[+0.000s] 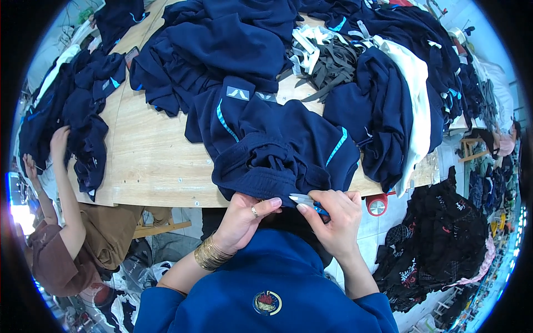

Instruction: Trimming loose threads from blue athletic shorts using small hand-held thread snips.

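Navy trousers (277,123) with light blue piping lie across the table's near edge, their gathered elastic waistband (258,182) toward me. My left hand (244,217) is closed on the waistband's near edge, thumb on top. A ring and a stack of gold bangles show on that finger and wrist. My right hand (337,217) grips small thread snips (302,198) with pale blades and a blue handle. The blades point left and touch or nearly touch the waistband, just right of my left thumb. Whether a thread lies between the blades is too small to see.
Navy garments (216,44) are heaped on the wooden table (150,166). Grey and white strips (330,64) lie beyond the trousers; a white cloth (413,94) hangs at the right. A red round object (377,206) sits by the edge. A co-worker (61,238) handles garments at left.
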A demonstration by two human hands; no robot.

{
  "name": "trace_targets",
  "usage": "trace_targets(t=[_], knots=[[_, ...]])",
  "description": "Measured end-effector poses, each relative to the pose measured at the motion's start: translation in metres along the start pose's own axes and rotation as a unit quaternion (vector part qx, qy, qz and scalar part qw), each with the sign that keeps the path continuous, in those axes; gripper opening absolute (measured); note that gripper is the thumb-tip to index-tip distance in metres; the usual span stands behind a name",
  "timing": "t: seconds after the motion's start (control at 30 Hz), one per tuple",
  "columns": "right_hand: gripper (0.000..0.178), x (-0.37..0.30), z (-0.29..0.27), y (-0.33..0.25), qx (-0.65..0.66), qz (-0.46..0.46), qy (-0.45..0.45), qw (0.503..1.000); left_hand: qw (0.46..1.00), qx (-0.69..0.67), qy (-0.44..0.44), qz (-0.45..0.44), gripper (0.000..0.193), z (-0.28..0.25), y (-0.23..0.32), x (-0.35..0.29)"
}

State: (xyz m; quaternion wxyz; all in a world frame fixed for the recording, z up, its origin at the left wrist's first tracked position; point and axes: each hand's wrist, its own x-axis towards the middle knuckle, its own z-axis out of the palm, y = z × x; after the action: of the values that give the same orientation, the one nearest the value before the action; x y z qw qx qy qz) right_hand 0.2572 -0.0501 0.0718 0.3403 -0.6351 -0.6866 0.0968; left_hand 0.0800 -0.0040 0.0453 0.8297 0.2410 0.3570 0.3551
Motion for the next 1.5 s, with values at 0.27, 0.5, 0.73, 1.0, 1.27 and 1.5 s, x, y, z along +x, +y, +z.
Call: trace_targets(t=[0.27, 0.5, 0.73, 1.0, 1.27, 1.5], knots=[[0.022, 0.004, -0.011, 0.004, 0.018, 0.075, 0.011, 0.997, 1.000, -0.013, -0.010, 0.003, 0.028, -0.005, 0.000, 0.000], [0.021, 0.003, -0.013, 0.006, 0.042, 0.096, 0.008, 0.994, 0.999, -0.033, -0.020, -0.004, 0.032, -0.007, 0.002, 0.000], [0.020, 0.002, -0.006, 0.006, 0.045, 0.077, 0.006, 0.996, 0.999, -0.027, 0.020, 0.008, 0.033, -0.006, 0.000, -0.001], [0.020, 0.003, 0.005, 0.003, 0.030, 0.024, 0.007, 0.999, 0.998, -0.050, 0.026, 0.007, 0.028, -0.001, 0.002, -0.001], [0.019, 0.006, 0.009, 0.001, -0.022, -0.026, 0.036, 0.999, 0.998, -0.063, 0.018, -0.001, 0.029, -0.003, 0.001, -0.001], [0.019, 0.006, 0.013, 0.002, -0.026, -0.031, 0.062, 0.997, 0.999, -0.044, 0.017, 0.003, 0.031, -0.005, 0.000, -0.002]])
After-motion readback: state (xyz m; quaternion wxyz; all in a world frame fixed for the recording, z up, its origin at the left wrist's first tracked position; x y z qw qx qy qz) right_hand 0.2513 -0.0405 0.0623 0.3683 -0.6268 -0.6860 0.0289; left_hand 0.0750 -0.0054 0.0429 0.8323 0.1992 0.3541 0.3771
